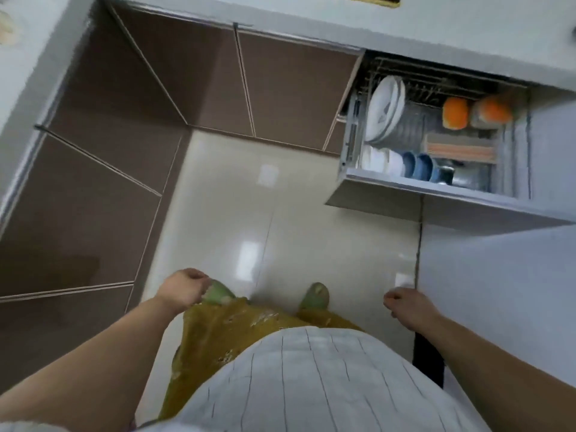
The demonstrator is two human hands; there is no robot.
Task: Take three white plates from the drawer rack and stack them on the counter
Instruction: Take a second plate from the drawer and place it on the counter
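The drawer rack (414, 185) stands pulled out at the upper right, under the pale counter (467, 29). Several white plates (385, 110) stand on edge in its wire slots at the left end. My left hand (184, 286) hangs low at the centre left with fingers curled and nothing in it. My right hand (405, 305) hangs low at the right, fingers also curled and holding nothing. Both hands are far below and in front of the drawer.
The drawer also holds white bowls (381, 160), blue bowls (417, 166), two orange-topped items (456, 113) and a tray of chopsticks (461, 151). Brown cabinet doors (187, 76) line the corner at left. My feet stand on a glossy cream floor (280, 213).
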